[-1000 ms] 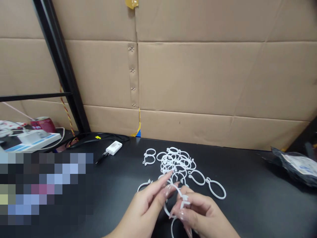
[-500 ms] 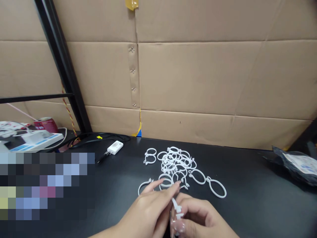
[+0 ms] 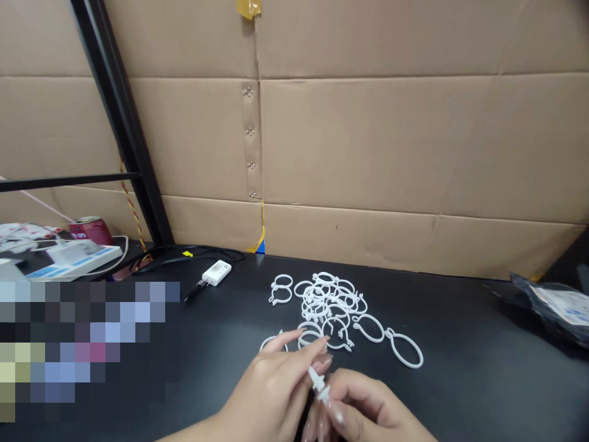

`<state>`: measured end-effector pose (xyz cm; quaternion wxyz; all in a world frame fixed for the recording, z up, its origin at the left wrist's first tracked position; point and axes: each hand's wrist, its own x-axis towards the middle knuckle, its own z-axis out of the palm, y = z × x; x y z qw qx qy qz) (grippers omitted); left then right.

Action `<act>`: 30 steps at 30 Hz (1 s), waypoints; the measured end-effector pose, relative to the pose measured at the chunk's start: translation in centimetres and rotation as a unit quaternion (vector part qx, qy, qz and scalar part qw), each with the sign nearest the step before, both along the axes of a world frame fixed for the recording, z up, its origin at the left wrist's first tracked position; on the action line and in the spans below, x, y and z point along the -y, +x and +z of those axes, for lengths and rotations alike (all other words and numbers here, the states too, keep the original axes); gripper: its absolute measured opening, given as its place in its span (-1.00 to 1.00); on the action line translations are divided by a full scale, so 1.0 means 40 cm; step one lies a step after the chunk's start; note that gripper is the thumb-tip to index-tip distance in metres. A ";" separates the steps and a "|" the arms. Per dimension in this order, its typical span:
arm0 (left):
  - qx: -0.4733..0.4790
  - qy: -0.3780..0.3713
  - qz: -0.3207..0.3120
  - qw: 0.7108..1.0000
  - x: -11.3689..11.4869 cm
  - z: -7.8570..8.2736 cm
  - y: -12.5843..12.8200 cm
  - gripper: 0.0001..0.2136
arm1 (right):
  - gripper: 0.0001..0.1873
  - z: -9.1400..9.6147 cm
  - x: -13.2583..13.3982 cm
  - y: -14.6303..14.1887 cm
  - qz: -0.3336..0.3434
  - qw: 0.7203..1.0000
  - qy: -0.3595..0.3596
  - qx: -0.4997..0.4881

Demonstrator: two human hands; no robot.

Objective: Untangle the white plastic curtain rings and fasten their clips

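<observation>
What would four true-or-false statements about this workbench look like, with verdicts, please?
1. The left hand and the right hand both pinch one white plastic piece. True.
2. The pile of white rings lies on the black table. True.
3. The red can stands at the right edge. False: it stands far left.
4. The white adapter lies within the pile. False: it lies apart, to its left.

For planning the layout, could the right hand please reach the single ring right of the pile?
Probably yes: the single ring lies on bare table just beyond the right hand, nothing between, though that hand holds a white clasp.
</observation>
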<state>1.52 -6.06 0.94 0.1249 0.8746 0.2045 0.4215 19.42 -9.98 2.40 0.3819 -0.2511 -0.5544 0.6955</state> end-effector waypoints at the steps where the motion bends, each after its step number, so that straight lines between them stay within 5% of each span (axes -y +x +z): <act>1: 0.010 -0.012 0.012 1.000 0.000 -0.003 0.000 -0.57 | -0.76 -0.001 -0.002 0.000 -0.003 1.000 0.008 0.005; 8: 0.005 -0.168 0.070 0.983 0.020 0.030 0.009 -0.70 | -0.59 0.013 -0.013 -0.007 -0.030 0.992 0.105 0.069; 16: -0.016 0.090 0.062 0.994 0.019 0.036 0.006 -0.72 | -0.45 0.004 -0.002 -0.008 -0.078 0.990 0.052 0.106; 22: -0.028 0.100 0.065 0.993 0.020 0.030 0.007 -0.63 | -0.51 -0.015 -0.009 -0.012 -0.115 0.992 -0.006 0.055; 30: -0.026 0.115 0.067 0.991 0.018 0.024 0.010 -0.60 | -0.54 -0.001 -0.004 -0.011 -0.123 0.989 0.030 0.074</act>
